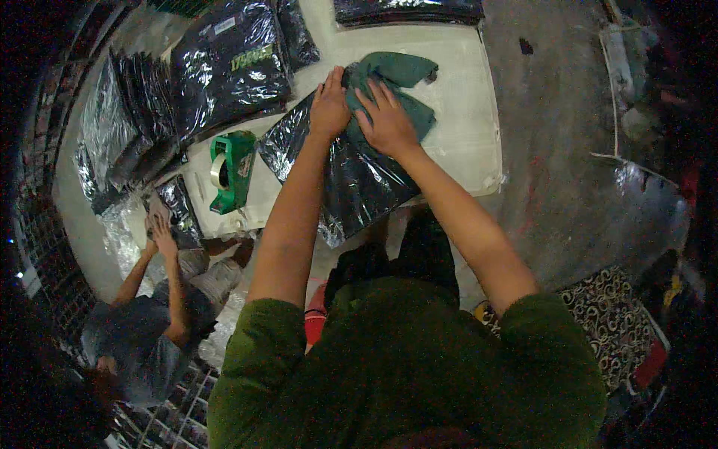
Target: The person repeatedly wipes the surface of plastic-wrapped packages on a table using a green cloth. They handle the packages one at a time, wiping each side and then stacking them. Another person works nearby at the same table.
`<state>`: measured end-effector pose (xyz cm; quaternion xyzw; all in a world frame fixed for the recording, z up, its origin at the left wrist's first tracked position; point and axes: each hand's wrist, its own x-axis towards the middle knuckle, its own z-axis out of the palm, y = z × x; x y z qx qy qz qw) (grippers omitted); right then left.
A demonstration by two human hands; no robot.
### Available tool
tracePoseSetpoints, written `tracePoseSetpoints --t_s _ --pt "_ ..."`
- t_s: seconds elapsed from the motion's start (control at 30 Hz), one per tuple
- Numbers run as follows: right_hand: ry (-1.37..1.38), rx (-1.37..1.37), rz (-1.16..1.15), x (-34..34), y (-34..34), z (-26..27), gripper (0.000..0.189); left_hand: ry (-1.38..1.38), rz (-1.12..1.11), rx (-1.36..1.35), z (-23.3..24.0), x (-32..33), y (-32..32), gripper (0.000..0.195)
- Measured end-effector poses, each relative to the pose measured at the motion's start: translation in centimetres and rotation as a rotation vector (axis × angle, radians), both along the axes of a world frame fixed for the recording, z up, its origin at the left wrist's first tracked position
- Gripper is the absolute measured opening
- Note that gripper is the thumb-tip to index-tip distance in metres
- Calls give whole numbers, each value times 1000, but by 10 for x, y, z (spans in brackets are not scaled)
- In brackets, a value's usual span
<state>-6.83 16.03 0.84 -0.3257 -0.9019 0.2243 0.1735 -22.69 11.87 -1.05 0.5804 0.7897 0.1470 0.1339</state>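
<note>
A dark garment in a clear plastic bag (359, 191) lies slanted at the table's near edge, one corner hanging over it. Green fabric (418, 112), possibly a sleeve or folded part of a garment, spreads from its far end onto the tabletop. My left hand (330, 109) rests flat at the bag's far left edge, against the green fabric. With fingers spread, my right hand (390, 120) presses on the green fabric. Neither hand appears to grip anything. Left of the bag stands a green tape dispenser (240, 174) with a roll of clear tape (220, 171).
Bagged dark garments (230, 73) are stacked at the left of the pale table (460, 151), and another dark bagged pile (409, 12) sits at its far edge. At lower left a co-worker (140, 337) handles plastic-wrapped goods. A patterned cloth (603, 322) lies at right.
</note>
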Motion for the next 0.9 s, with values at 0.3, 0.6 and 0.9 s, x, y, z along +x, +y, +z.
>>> tracePoseSetpoints --t_s 0.3,0.6,0.9 --pt "-172 -221 -225 157 -95 28 45 -58 10 -35 1 -2 19 51" --pt "703 -845 -875 232 -67 102 54 -177 -20 -113 47 3 41 58" --pt "467 224 -240 97 -76 206 50 -291 79 562 257 96 -53 43"
